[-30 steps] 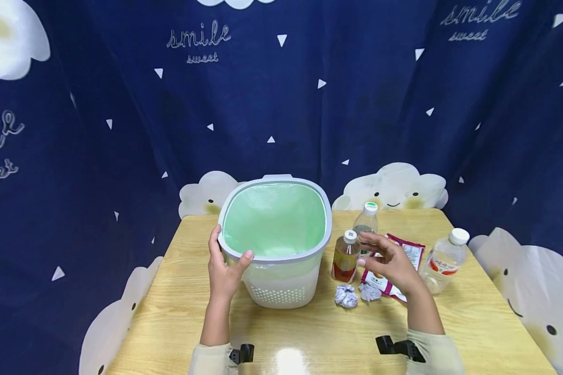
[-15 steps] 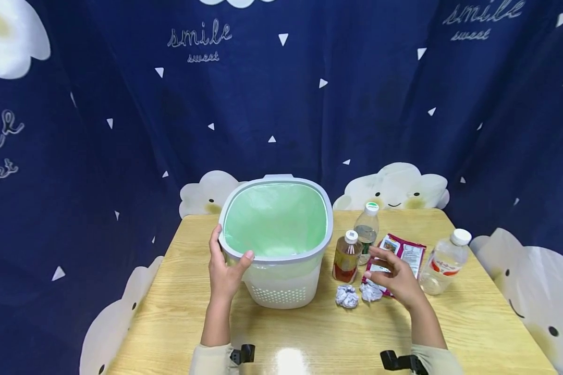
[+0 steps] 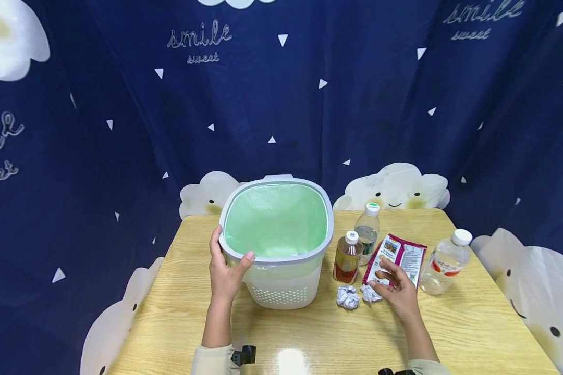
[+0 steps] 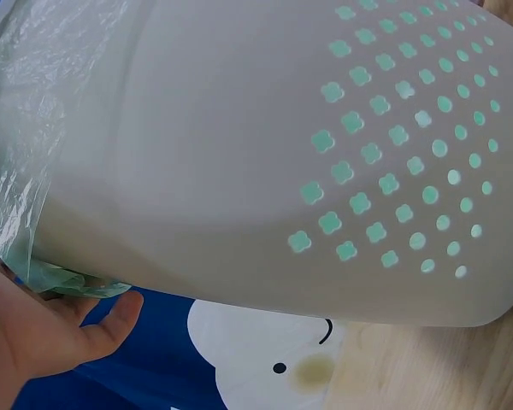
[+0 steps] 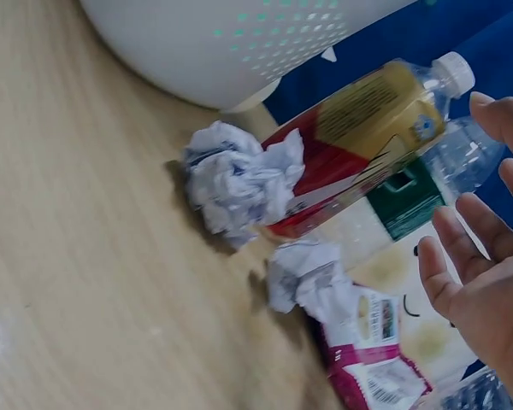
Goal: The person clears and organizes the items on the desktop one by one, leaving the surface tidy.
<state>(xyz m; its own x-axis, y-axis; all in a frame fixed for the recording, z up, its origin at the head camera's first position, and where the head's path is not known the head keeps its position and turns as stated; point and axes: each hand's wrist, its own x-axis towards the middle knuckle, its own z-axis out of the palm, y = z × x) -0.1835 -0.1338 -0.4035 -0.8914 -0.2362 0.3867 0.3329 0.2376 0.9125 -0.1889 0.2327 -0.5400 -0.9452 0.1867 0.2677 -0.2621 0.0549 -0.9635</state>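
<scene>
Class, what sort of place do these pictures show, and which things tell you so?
Probably a staged indoor work area: a printed blue curtain screens the back and sides of a wood-look table, and a plastic-lined basket stands on it.

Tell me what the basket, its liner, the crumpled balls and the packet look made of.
Basket: likely molded plastic, matte; smooth wall, regular cutouts.
Liner: thin plastic film, glossy; wrinkled, see-through overhang.
Crumpled balls: probably paper, matte; stiff creases.
Packet: maybe printed plastic film; flat, thin. Foil layer: can't tell.
</scene>
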